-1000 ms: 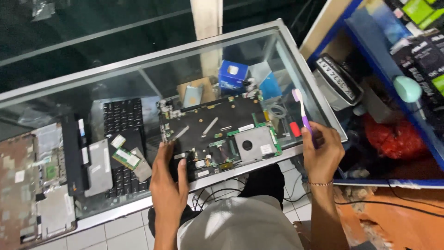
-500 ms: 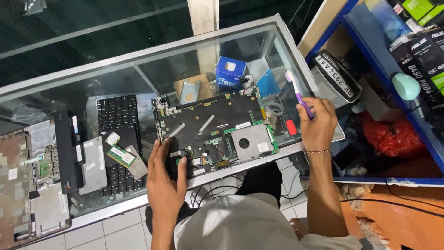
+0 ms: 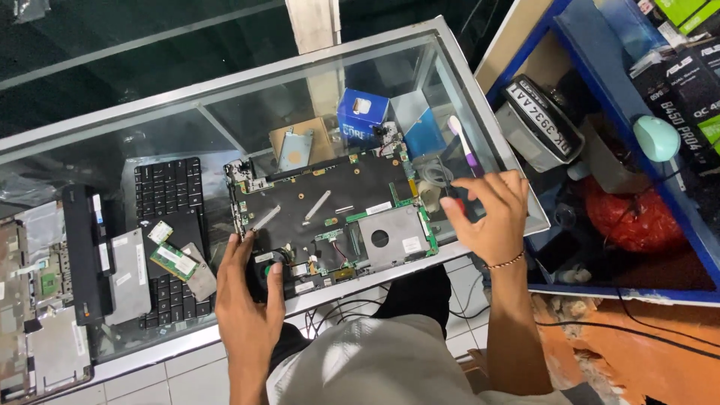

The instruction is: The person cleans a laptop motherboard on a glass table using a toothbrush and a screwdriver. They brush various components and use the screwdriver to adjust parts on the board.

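Note:
A bare laptop motherboard [image 3: 322, 199], black with green edges, lies on the glass counter [image 3: 112, 112]. My left hand [image 3: 251, 304] rests on its near left corner, thumb and forefinger spread around the black round fan [image 3: 262, 264]. My right hand [image 3: 491, 217] hovers at the board's right end, fingers loosely curled on a white and purple toothbrush [image 3: 463, 142] whose head points away from me. A small red item [image 3: 459, 208] shows just under the right thumb.
Left of the board lie a black keyboard [image 3: 161, 191], a green memory module [image 3: 172, 261], a black battery bar [image 3: 84, 255] and grey casing parts [image 3: 41, 352]. A blue box [image 3: 361, 116] is behind the board. A blue shelf [image 3: 600, 90] with boxes stands at right.
My right hand has dropped lower and closer to the board's right end, with the toothbrush tilting away. The left hand stays on the fan corner. The view has shifted slightly.

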